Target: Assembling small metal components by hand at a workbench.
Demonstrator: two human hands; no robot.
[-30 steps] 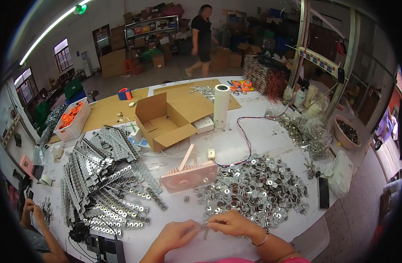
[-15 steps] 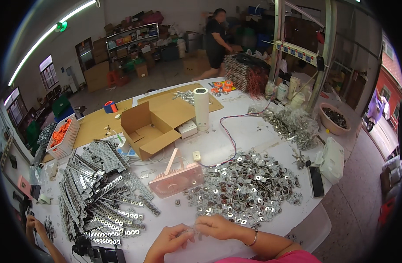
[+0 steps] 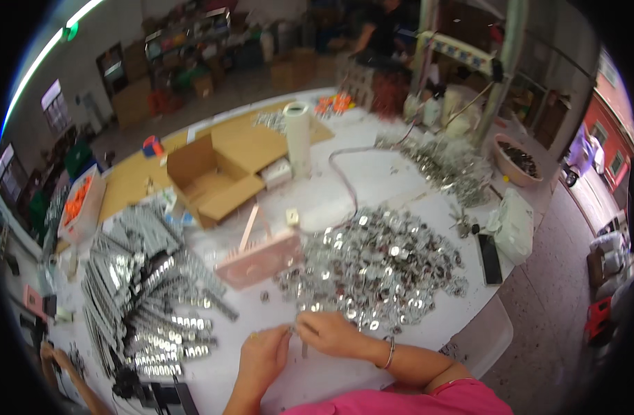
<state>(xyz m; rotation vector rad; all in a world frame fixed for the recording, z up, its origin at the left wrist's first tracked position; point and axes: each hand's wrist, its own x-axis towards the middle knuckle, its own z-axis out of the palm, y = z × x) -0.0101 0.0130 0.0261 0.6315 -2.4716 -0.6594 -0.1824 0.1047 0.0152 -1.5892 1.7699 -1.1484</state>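
Both hands meet at the table's near edge, fingertips pinched together. My left hand [image 3: 264, 356] is closed, its fingers touching something small and greyish that blur keeps me from naming. Closed as well, my right hand [image 3: 328, 335] pinches from the other side, and a thin grey sliver shows just below its fingers. Right beyond it spreads a pile of small metal pieces with round discs [image 3: 379, 273]. To the left lies a heap of metal strips [image 3: 140, 283] carrying rows of round discs. A pink box-shaped device with a raised handle [image 3: 259, 259] stands between the two heaps.
Farther back are an open cardboard box [image 3: 213, 181], a white roll [image 3: 298, 142] and a white basket [image 3: 84, 206] of orange items. A phone [image 3: 490, 259] lies at the right edge. Another person's hands [image 3: 56, 357] show at lower left; someone stands at the back.
The view has shifted, so the table sits farther left and higher. My hands have drawn together fingertip to fingertip, the left one turned more upright. The person at the back has moved right.
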